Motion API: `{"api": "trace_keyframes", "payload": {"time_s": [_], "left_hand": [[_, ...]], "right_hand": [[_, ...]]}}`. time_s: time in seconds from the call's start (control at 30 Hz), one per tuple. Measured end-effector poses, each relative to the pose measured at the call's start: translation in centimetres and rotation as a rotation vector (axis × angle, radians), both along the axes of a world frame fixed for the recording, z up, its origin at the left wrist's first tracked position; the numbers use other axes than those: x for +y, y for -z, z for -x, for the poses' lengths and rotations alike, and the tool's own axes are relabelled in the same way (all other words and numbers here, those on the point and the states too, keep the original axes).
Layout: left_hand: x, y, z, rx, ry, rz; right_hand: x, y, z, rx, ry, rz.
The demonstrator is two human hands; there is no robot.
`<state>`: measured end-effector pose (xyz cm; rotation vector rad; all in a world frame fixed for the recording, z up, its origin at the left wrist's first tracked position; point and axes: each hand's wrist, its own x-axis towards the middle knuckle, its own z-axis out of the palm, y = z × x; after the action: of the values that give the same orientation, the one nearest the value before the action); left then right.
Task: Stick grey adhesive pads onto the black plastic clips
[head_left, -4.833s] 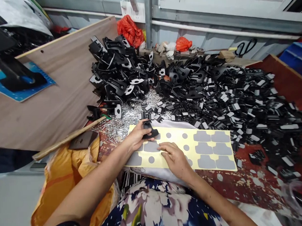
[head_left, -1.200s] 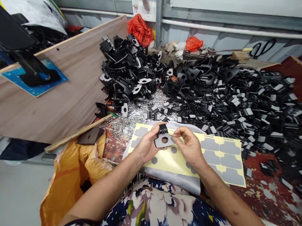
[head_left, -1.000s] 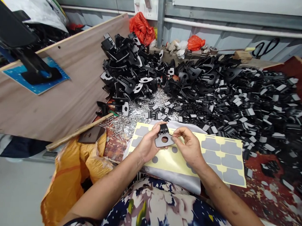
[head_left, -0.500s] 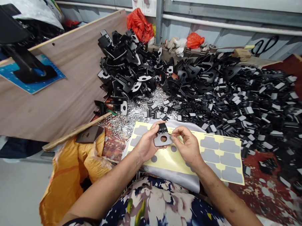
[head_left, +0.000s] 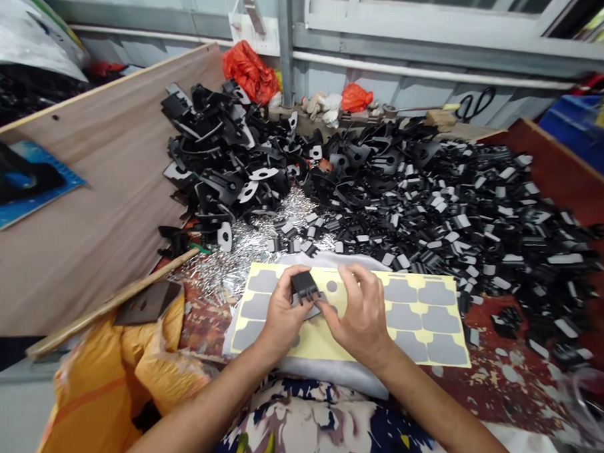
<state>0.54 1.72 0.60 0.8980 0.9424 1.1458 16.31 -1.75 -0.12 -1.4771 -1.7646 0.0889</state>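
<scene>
My left hand (head_left: 280, 317) grips a black plastic clip (head_left: 303, 285) above the middle of a yellow sticker sheet (head_left: 332, 349). The clip is tilted, its ribbed black end facing up and part of a grey flat face showing below. My right hand (head_left: 360, 311) is at the clip's right side, its thumb tip touching the lower edge. Its index finger stands raised and apart from the thumb, with nothing visible between them. Grey stickers (head_left: 439, 319) remain in rows on the sheet's left and right parts; the middle shows bare yellow backing and small grey dots.
Large black clip parts (head_left: 218, 150) are heaped at the back left, smaller black pieces (head_left: 457, 226) to the right. Loose metal pins (head_left: 233, 256) lie between. A wooden stick (head_left: 115, 301), a yellow sack (head_left: 99, 395) and a wooden board (head_left: 109, 175) stand at left.
The clip has turned from its grey face showing to its black end up. My right fingers have opened away from its edge, and the thumb now touches it. The view has shifted rightward.
</scene>
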Motion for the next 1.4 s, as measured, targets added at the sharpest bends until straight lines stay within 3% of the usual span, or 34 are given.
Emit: {"api": "trace_keyframes", "payload": {"time_s": [0.07, 0.13, 0.2, 0.23, 0.27, 0.37, 0.43, 0.5, 0.57, 0.63, 0.7, 0.77, 0.87, 0.93, 1.0, 1.07, 1.17, 1.27, 1.33, 1.4], "left_hand": [[-0.1, 0.1, 0.5, 0.023, 0.158, 0.073], [0.7, -0.7, 1.2, 0.064, 0.4, 0.203], [3.0, -3.1, 2.4, 0.077, 0.566, 0.308], [4.7, -4.9, 3.1, 0.048, 0.578, 0.319], [6.6, -7.0, 3.9, -0.012, 0.527, 0.278], [11.9, -13.0, 6.0, -0.336, 0.146, -0.037], [13.4, -14.5, 6.3, -0.399, 0.002, -0.114], [12.8, -13.1, 5.5, -0.353, 0.078, -0.005], [10.8, -9.6, 4.2, -0.267, 0.293, 0.219], [8.4, -5.9, 2.8, -0.238, 0.38, 0.362], [6.7, -3.7, 1.8, -0.265, 0.33, 0.381], [5.9, -3.1, 1.3, -0.327, 0.227, 0.333], [6.2, -3.9, 1.4, -0.367, 0.127, 0.261], [6.8, -4.1, 2.1, -0.297, 0.1, 0.236], [7.4, -3.7, 3.3, -0.19, 0.081, 0.232], [7.8, -2.7, 4.6, -0.113, 0.145, 0.263], [7.8, -0.8, 5.7, -0.056, 0.363, 0.315], [7.4, 0.7, 5.4, 0.0, 0.481, 0.329], [7.3, 1.1, 5.0, 0.031, 0.496, 0.325], [7.4, 1.3, 4.8, 0.044, 0.502, 0.323]], "right_hand": [[0.3, -0.7, -1.3, 0.09, -0.1, 0.219], [1.1, -1.8, -3.0, 0.104, -0.289, 0.454], [2.8, -3.1, -4.9, 0.057, -0.395, 0.58], [4.0, -3.8, -5.9, 0.037, -0.393, 0.579], [5.5, -4.4, -6.8, 0.021, -0.362, 0.541], [11.2, -5.7, -9.1, -0.109, -0.16, 0.313], [15.2, -6.0, -10.0, -0.269, 0.025, 0.244], [18.6, -6.0, -10.5, -0.382, 0.144, 0.283], [20.6, -6.0, -10.5, -0.427, 0.178, 0.346], [20.9, -6.3, -10.1, -0.438, 0.185, 0.349], [19.3, -6.5, -8.7, -0.462, 0.171, 0.264], [16.2, -6.4, -6.4, -0.47, 0.071, 0.145], [10.0, -5.6, -2.0, -0.386, -0.236, 0.061], [5.8, -4.8, 0.5, -0.284, -0.369, 0.059], [2.2, -3.9, 2.2, -0.162, -0.394, 0.078], [-0.3, -2.9, 3.3, -0.029, -0.482, 0.185], [-1.9, -0.8, 4.4, 0.086, -0.695, 0.387], [-2.0, 1.0, 5.2, 0.065, -0.701, 0.434], [-1.9, 1.1, 5.7, 0.1, -0.689, 0.486], [-1.9, -0.4, 5.8, 0.217, -0.75, 0.601]]}}
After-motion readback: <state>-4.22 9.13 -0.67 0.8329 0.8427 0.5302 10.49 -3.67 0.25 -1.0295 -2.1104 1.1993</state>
